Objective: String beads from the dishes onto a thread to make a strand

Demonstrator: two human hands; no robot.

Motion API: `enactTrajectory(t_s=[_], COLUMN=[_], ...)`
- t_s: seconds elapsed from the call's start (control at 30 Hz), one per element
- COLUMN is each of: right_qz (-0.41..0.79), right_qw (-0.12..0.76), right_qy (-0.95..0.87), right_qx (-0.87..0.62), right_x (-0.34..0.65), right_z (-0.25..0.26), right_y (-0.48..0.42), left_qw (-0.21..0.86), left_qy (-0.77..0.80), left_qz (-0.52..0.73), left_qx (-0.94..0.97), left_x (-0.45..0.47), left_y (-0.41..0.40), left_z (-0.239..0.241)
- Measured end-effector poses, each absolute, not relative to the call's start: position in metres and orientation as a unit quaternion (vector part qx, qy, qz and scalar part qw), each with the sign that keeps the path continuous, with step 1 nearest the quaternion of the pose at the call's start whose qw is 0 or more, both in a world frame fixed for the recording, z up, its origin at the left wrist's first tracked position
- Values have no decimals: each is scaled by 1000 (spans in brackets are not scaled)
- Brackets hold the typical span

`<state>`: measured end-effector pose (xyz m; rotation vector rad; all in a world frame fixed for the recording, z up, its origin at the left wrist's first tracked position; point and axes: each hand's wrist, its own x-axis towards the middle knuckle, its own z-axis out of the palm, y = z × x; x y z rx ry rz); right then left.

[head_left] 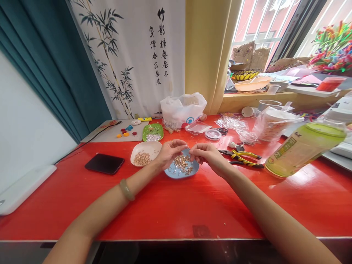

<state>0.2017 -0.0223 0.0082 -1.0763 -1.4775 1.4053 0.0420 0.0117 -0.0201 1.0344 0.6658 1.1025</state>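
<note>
While both hands meet near the middle of the frame, the left hand point(170, 151) and right hand point(207, 156) stand just beside each other above a blue dish point(180, 176) of gold-toned beads point(184, 161). Each has thumb and fingers drawn into a pinch (whether anything tiny sits between them, I cannot tell). A green bangle point(127, 190) circles the left wrist. Left of the dish, a cream bowl point(146, 147) holds more small beads point(142, 159); a black smartphone point(105, 164) lies farther left. Right of centre, yellow-and-black-handled pliers point(246, 159) lie near a tilted-looking plastic bottle point(301, 148).
</note>
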Motion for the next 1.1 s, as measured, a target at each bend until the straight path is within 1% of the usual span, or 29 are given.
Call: enactTrajectory(t_s=[1.1], right_qz=[565], right_qw=[405], right_qy=[-580], right_qx=[-424], right_x=[201], right_z=[10], right_y=[-23], left_qw=[683], left_qy=[297], left_qz=[489], left_qx=[454], left_x=[41], left_y=[13], left_z=[-21])
